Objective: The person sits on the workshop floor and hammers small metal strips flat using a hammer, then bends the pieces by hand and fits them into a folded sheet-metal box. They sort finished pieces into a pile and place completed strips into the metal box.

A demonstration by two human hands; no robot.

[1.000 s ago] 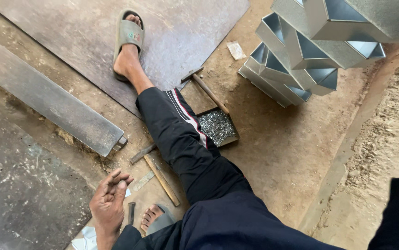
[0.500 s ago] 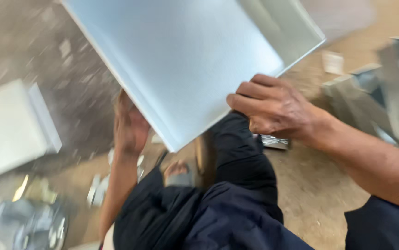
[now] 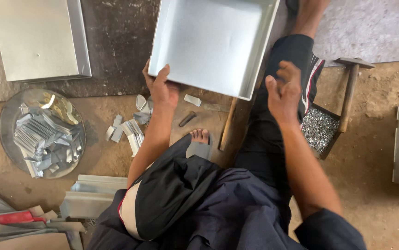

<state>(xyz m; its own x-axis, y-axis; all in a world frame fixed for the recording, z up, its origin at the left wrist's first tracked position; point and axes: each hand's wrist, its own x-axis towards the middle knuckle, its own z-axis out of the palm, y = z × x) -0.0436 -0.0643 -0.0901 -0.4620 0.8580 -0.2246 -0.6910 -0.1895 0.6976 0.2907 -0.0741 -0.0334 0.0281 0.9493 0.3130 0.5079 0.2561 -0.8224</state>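
A shallow sheet-metal tray with folded-up rims lies tilted in front of me, over the dark floor plate. My left hand grips its near left corner, thumb on top of the rim. My right hand hovers just right of the tray's near right corner, fingers loosely curled, holding nothing. My right leg in dark trousers stretches forward beside the tray. My left bare foot is tucked under, near a small dark metal punch.
A hammer lies at right beside a small box of rivets. A second metal tray sits top left. A round pan of metal strips and loose clips lie left. Folded metal pieces lie near my knee.
The tray has come down from in front of the camera to the floor. My right hand has let go of its edge; my left hand still holds its corner.
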